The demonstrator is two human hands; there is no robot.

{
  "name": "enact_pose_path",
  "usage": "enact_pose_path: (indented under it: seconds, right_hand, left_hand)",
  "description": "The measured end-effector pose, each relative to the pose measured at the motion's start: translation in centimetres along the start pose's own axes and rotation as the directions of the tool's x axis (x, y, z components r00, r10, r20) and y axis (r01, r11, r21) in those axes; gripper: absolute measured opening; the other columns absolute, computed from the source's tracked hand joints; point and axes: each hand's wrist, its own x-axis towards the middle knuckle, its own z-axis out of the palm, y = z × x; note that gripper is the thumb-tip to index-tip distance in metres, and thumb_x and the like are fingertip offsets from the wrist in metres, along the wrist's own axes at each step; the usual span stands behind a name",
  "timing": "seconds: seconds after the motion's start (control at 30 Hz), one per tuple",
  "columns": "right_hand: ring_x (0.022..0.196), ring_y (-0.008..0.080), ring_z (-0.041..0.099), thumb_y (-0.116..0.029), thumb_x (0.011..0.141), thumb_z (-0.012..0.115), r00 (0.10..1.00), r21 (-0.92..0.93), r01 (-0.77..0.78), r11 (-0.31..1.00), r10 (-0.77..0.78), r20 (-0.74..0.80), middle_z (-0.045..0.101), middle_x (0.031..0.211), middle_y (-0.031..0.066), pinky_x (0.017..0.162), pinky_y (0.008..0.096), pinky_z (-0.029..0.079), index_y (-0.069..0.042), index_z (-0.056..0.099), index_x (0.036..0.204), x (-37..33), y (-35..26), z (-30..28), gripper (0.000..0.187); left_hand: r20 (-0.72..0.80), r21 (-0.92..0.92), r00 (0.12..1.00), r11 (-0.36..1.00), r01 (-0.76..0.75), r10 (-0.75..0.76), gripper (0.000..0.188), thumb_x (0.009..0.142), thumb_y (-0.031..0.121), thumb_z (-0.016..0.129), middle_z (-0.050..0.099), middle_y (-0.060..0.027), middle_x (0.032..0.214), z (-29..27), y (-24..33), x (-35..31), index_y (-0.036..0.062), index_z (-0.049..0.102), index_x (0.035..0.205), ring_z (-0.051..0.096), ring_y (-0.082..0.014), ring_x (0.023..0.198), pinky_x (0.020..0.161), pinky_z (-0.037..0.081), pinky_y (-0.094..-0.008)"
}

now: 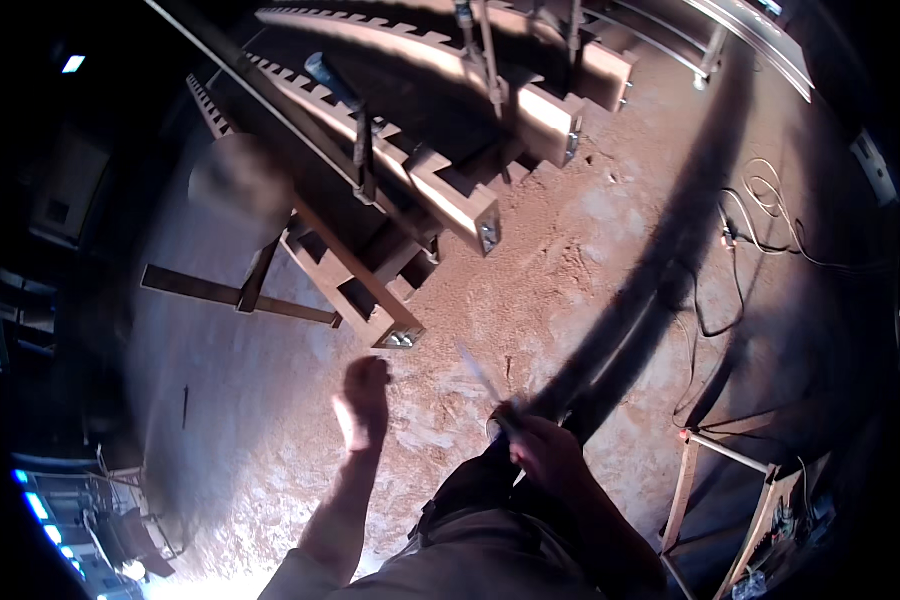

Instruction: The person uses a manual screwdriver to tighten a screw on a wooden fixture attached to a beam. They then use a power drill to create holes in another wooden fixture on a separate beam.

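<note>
1. A dim workshop lay around us, its floor (570, 265) strewn with reddish-brown dust or shavings and crossed by long shadows from four to one o'clock. Reading the view as a clock face, we saw a loose cord (770, 205) between two and three, and a wooden frame (685, 490) at four.
2. Notched beams (540, 115) ran from eleven round to one o'clock, a blue-handled clamp (330, 78) standing among them. The nearest beam (378, 322) ended just left of centre, bearing a metal end fitting (400, 340).
3. Our left hand (363, 405) was at seven o'clock, just short of that fitting, its fingers curled in; we could not tell whether they closed on anything.
4. Our right hand (548, 450), at five o'clock, was wrapped round the near end of a slim tool (483, 377), whose pale, blade-like length pointed to eleven o'clock over bare floor. Blur hid its exact kind.
5. We judged the slim tool light and stiff, best gripped low at its darker end, away from the possibly sharp tip.
6. The nearest beam looked heavy and rigid to us, likely best held along its solid sides rather than at the notches.
</note>
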Motion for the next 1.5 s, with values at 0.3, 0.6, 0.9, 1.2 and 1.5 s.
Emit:
enact_pose_path:
  seconds: [0.3, 0.6, 0.9, 1.2, 1.5]
  right_hand:
    - [0.056, 0.0088, 0.05, -0.018, 0.096, 0.063, 0.688, 0.54, 0.039, 0.841, 0.37, -0.625, 0.057, 0.073, 0.0028, 0.05, 0.0243, 0.04, -0.001, 0.058, 0.109, -20.9, 7.0, -8.3, 0.023]
    - [0.052, 0.01, 0.051, -0.02, 0.097, 0.063, 0.269, 0.469, 0.49, 0.735, 0.384, -0.883, 0.057, 0.073, 0.0035, 0.047, 0.0229, 0.039, -0.003, 0.061, 0.105, -33.7, 15.3, -14.8, 0.02]
    - [0.049, 0.0135, 0.056, -0.031, 0.095, 0.061, -0.342, 0.309, 0.264, 0.914, 0.388, -0.856, 0.059, 0.07, 0.0081, 0.04, 0.0309, 0.045, -0.001, 0.057, 0.099, -57.3, 28.8, -35.4, 0.03]
    - [0.113, 0.0402, 0.061, -0.013, 0.091, 0.052, -0.427, 0.392, -0.486, 0.781, 0.18, -0.886, 0.065, 0.122, 0.0226, 0.096, 0.0474, 0.048, -0.02, 0.058, 0.135, -65.3, 37.8, -46.7, 0.045]
    - [0.115, 0.0434, 0.054, -0.037, 0.084, 0.071, -0.258, 0.151, -0.66, 0.736, -0.034, -0.965, 0.056, 0.124, 0.0263, 0.096, 0.0503, 0.046, -0.01, 0.052, 0.134, -63.3, 35.7, -46.5, 0.061]
  left_hand:
    - [0.143, -0.02, 0.962, 0.971, 0.236, -0.231, 0.037, 0.101, 0.034, 0.055, 0.063, -0.0053, 0.09, 3.4, -7.7, 0.0, 0.0011, 0.06, 0.118, 0.059, -0.015, 0.077, 0.072, 0.051, -0.0295]
    - [0.545, 0.295, 0.676, 0.868, 0.399, -0.496, 0.032, 0.096, 0.024, 0.06, 0.065, -0.0077, 0.095, 15.0, -12.8, -13.6, 0.0004, 0.06, 0.117, 0.061, -0.0163, 0.078, 0.072, 0.051, -0.0294]
    - [0.493, 0.45, 0.7, 0.84, 0.302, -0.516, 0.03, 0.091, 0.013, 0.065, 0.067, -0.01, 0.1, 14.9, -12.2, -16.1, -0.0004, 0.06, 0.117, 0.063, -0.0177, 0.079, 0.071, 0.051, -0.0294]
    - [0.65, 0.274, 0.545, 0.832, 0.482, -0.53, 0.047, 0.082, -0.008, 0.062, 0.066, -0.0183, 0.109, 25.2, -11.5, -31.4, -0.0093, 0.052, 0.128, 0.068, -0.0257, 0.097, 0.094, 0.056, -0.031]
    - [0.614, 0.485, 0.574, 0.832, 0.267, -0.542, 0.032, 0.083, -0.003, 0.067, 0.066, -0.0145, 0.084, 31.9, -9.4, -37.3, 0.0012, 0.057, 0.113, 0.066, -0.0222, 0.064, 0.043, 0.046, -0.023]
